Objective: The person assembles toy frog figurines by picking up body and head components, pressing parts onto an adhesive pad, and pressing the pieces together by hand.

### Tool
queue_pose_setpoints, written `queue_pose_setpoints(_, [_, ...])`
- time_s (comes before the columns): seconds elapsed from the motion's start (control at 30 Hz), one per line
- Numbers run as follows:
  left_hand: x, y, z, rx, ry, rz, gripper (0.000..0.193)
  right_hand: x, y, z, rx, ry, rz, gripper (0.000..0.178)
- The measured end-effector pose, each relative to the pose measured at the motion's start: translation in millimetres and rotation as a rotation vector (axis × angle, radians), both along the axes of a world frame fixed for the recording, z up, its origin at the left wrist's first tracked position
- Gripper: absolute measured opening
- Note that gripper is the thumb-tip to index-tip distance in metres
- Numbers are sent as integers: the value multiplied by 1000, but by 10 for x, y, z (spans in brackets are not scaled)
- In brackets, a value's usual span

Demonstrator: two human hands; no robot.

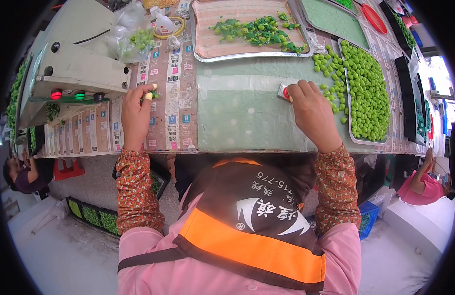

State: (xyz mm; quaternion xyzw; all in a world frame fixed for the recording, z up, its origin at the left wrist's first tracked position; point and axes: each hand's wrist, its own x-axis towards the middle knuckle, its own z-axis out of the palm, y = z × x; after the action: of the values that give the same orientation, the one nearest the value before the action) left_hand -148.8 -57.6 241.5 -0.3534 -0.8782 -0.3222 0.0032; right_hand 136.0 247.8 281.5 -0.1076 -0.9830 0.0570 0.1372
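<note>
Protruding leftward from the right grip (pixel 310 110): red-and-white item (pixel 285 93).

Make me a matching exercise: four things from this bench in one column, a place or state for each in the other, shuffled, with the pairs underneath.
Things
1. Left hand
2. Right hand
3. Green balls
4. Ring

Places and states
A. Mostly heaped in the tray at right
B. Fingers at a red-and-white item
C. Yellow, beside the white bottle
D. Fingers at a small green piece

Pairs: 1-D, 2-B, 3-A, 4-C
</note>
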Motion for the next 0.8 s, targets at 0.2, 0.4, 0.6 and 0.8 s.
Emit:
queue_pose_setpoints(0.2, [171,3,-71,142,-262,87,41,95,37,26,-179,109,-31,21])
queue_pose_setpoints(0.4, [320,68,74,-84,-36,-29,33,135,-9,31,-321,117,-56,22])
queue_pose_setpoints(0.6, [366,126,157,-156,-55,-29,24,163,-58,0,-373,127,-67,21])
queue_pose_setpoints(0.8, [479,170,121,-61,-47,-55,17,181,-108,21,-471,170,-71,20])
